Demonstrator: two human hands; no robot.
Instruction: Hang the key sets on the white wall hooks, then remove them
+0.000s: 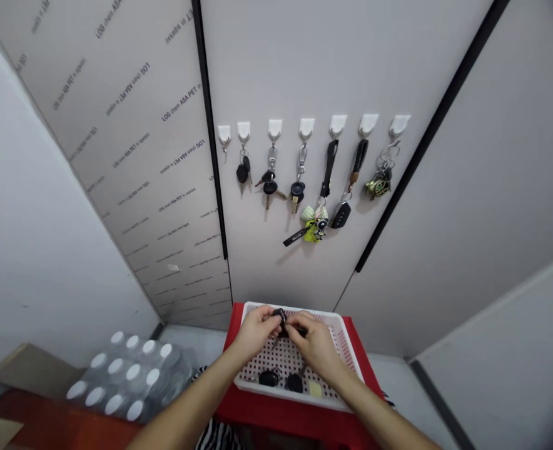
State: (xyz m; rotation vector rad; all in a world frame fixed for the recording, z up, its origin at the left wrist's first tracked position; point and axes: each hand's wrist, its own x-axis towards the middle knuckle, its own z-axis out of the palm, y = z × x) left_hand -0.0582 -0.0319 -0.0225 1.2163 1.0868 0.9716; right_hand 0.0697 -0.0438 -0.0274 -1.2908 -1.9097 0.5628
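Over the white plastic basket (304, 400), my left hand (258, 328) and my right hand (311, 340) meet with fingers closed on a black key (281, 317). My left fingers pinch its upper part, and my right fingers grip it from the other side; its lower part is partly hidden. Below my hands, a black key fob (269, 378) and another round black fob (294, 382) lie in the basket. A pale yellow square piece (314, 389) rests beside them.
The basket stands on a red-covered surface (276, 415). White hooks (307, 127) on the cabinet panel carry several key bunches (270, 186), a black strap (330, 169) with charms, and a car fob (341, 214). Packed bottles (132, 372) with white caps stand at lower left.
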